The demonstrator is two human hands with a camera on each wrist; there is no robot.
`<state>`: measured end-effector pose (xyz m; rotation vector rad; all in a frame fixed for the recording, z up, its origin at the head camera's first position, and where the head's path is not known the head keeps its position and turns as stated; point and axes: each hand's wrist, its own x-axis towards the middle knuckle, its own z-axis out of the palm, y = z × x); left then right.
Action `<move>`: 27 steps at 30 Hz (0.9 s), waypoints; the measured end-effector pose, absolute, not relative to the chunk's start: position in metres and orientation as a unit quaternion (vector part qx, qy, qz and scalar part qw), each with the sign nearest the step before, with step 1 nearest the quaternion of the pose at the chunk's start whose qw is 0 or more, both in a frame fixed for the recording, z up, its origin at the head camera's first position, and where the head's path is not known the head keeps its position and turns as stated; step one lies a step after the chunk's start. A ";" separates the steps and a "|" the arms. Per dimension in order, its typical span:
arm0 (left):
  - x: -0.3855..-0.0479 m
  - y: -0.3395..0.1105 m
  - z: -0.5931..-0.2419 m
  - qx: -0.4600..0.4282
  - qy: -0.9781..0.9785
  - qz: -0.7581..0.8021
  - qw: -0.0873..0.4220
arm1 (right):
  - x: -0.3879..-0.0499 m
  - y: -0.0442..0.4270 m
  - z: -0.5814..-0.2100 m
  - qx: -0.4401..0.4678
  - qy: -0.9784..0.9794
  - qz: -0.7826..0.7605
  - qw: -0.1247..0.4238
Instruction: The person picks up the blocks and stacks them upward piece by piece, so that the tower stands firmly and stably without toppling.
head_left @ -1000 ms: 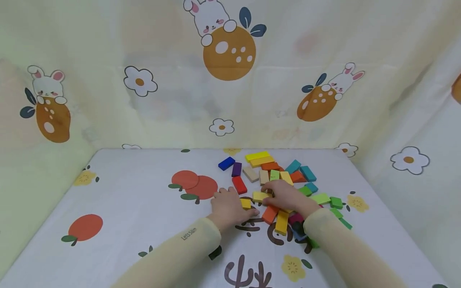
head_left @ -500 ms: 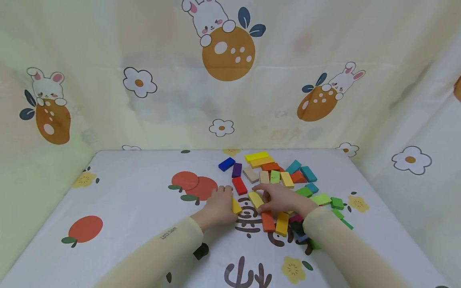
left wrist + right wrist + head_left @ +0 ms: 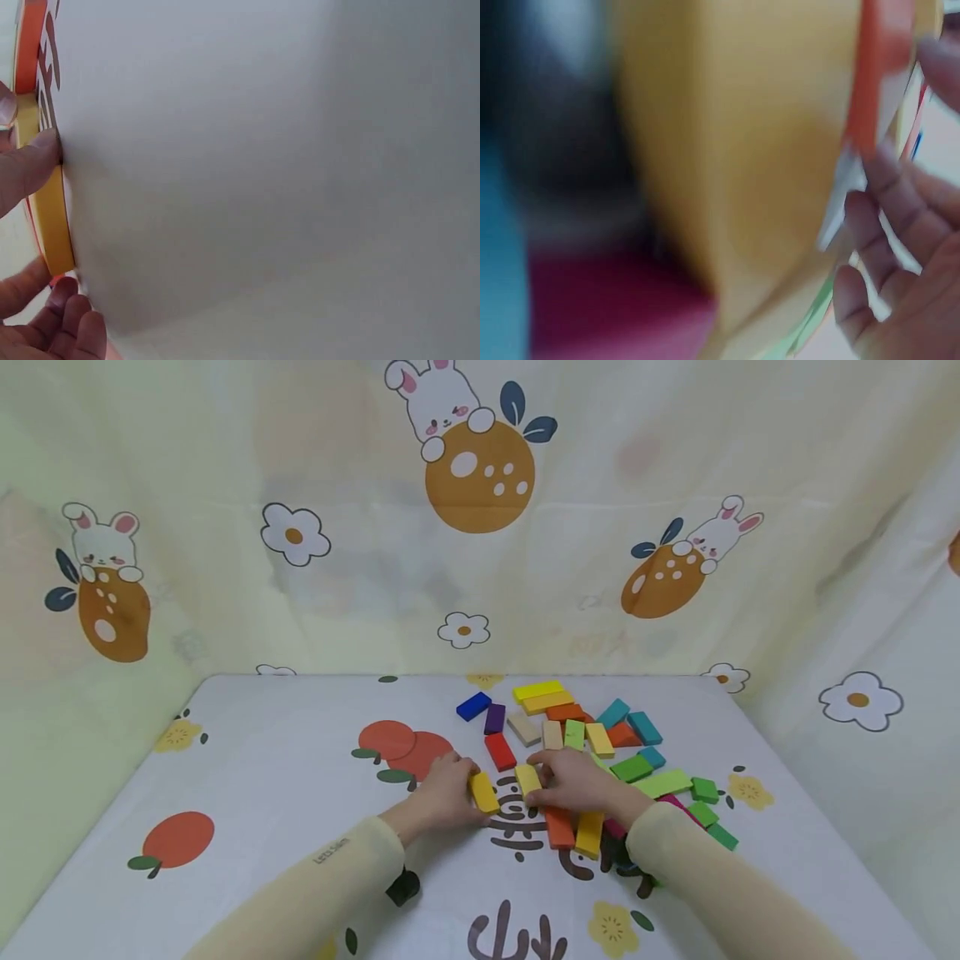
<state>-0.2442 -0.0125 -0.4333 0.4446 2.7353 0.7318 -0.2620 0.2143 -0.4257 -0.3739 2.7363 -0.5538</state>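
Note:
My left hand (image 3: 444, 793) pinches a golden yellow domino block (image 3: 483, 793) between thumb and index finger. In the left wrist view that block (image 3: 54, 221) spans from thumb to index fingertip, while the other fingers curl below. Across a small gap, my right hand (image 3: 579, 781) pinches a pale yellow domino block (image 3: 528, 783) at the left side of the pile. A red block (image 3: 500, 752) lies just beyond the two hands. Right beneath my right hand lie an orange block (image 3: 558, 828) and another golden block (image 3: 588, 835). In the right wrist view, near blocks are large and blurred.
Several coloured blocks spread behind and right of my right hand, including a blue one (image 3: 474, 706), a purple one (image 3: 494, 719), teal ones (image 3: 644, 727) and green ones (image 3: 663, 783). The printed white cloth (image 3: 285, 760) covers the table; a patterned curtain (image 3: 360, 593) hangs behind.
My left hand has drawn the golden block left, away from the pile. My right hand has shifted slightly left, turning the pale yellow block from crosswise to nearly lengthwise.

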 end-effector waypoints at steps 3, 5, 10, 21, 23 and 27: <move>-0.245 -0.021 -0.434 0.160 0.945 0.251 0.137 | -0.259 0.206 -0.427 -0.137 0.955 -0.203 0.167; -0.246 -0.025 -0.435 0.165 0.945 0.246 0.137 | -0.259 0.203 -0.427 -0.134 0.951 -0.212 0.182; -0.246 -0.033 -0.438 0.160 0.949 0.236 0.136 | -0.260 0.203 -0.428 -0.140 0.935 -0.240 0.220; -0.232 -0.061 -0.434 0.182 0.946 0.223 0.146 | -0.238 0.177 -0.422 -0.207 0.962 -0.083 0.157; -0.224 -0.069 -0.433 0.195 0.943 0.226 0.148 | -0.229 0.169 -0.422 -0.217 0.961 -0.078 0.152; -0.210 -0.079 -0.432 0.217 0.934 0.244 0.148 | -0.211 0.155 -0.423 -0.229 0.956 -0.110 0.143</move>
